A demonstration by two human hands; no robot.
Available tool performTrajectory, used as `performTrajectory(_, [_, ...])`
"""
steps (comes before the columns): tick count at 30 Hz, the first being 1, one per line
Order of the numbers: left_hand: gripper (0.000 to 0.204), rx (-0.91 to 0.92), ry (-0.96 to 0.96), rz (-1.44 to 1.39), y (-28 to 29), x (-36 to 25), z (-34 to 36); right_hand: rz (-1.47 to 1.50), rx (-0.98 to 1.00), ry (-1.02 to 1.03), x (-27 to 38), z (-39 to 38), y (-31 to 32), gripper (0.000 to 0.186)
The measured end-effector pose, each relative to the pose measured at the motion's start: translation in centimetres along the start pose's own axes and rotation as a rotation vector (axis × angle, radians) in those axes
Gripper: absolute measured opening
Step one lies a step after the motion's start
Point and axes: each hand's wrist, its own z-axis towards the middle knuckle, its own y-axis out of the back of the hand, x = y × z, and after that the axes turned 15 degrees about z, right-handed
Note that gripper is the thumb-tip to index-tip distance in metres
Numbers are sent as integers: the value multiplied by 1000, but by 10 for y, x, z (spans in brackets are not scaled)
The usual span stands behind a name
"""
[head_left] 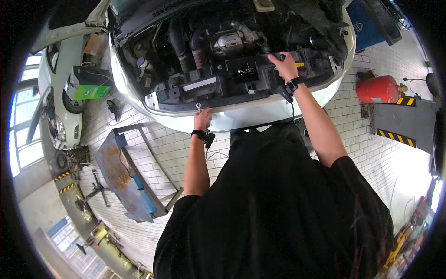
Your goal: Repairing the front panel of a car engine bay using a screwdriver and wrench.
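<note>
Left hand [202,120] has its grip closed around a shiny silver metal tool [199,106], head up by the white painted bumper [241,116], probably for bracing. Right hand [287,68] reaches over the black plastic front panel [232,98]; can't tell if that grip's holding anything.

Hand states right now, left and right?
Left hand: closed on a shiny metal tool.
Right hand: partly curled at a small dark object; can't tell if it's gripped.

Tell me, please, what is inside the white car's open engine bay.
A curved black hose, a silver metal part and black plastic front trim show; the trim covers anything beneath.
</note>
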Motion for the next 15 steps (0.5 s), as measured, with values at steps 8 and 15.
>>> performTrajectory(8, [33,0,-57,-12,2,3,3,-681,463,532,-19,-45,18,53])
performTrajectory(15, [25,-38,-45,9,-1,-2,0,-843,566,493,-38,-60,81,57])
